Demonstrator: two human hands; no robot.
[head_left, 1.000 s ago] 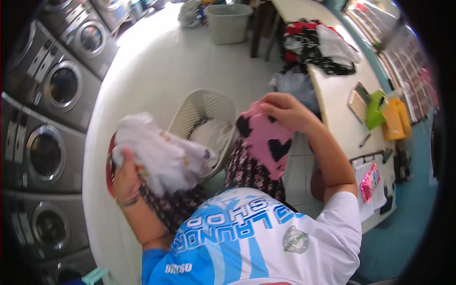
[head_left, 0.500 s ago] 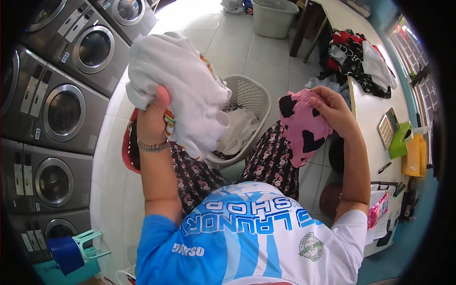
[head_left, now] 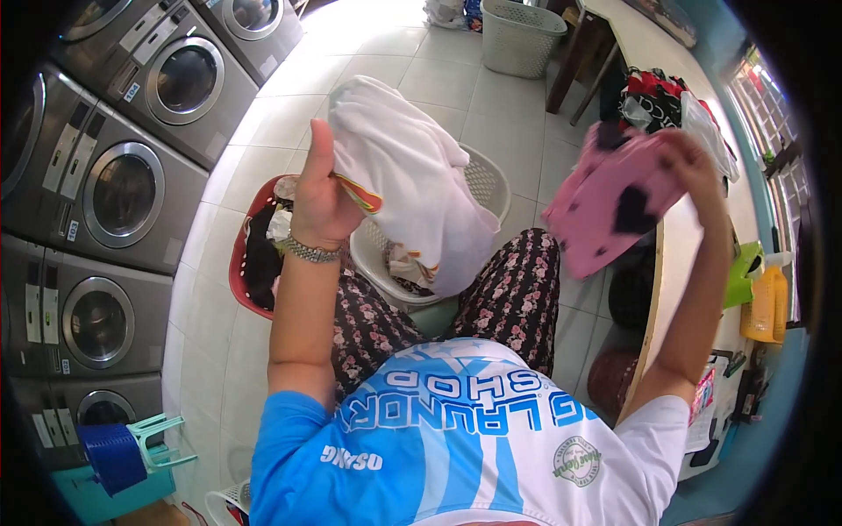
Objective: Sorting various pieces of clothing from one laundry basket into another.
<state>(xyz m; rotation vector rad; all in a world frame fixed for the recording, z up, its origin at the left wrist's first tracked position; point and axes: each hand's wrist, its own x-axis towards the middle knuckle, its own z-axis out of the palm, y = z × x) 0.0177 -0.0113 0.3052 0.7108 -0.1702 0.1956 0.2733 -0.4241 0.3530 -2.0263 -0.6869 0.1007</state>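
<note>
My left hand [head_left: 324,196] holds up a bundled white garment [head_left: 406,175] with colored trim, thumb raised and fingers hidden behind the cloth. My right hand [head_left: 687,168], somewhat blurred, grips a pink cloth with black hearts [head_left: 603,232] out at the right, beside the table. Under the white garment, a light lattice laundry basket [head_left: 488,180] with clothes in it sits between my knees, mostly hidden. A red basket [head_left: 250,296] holding dark and white items stands just left of it.
Stacked steel machines [head_left: 123,193] line the left, with blue and turquoise stools [head_left: 112,458] at lower left. Along the right runs a white table [head_left: 597,19] bearing a clothes pile [head_left: 653,98], a green holder [head_left: 744,272] and a yellow jug [head_left: 765,307]. Another basket [head_left: 517,39] stands at the back.
The white garment in my left hand has moved rightward over the basket. My right hand has moved up and right with the pink cloth, and more of the red basket shows.
</note>
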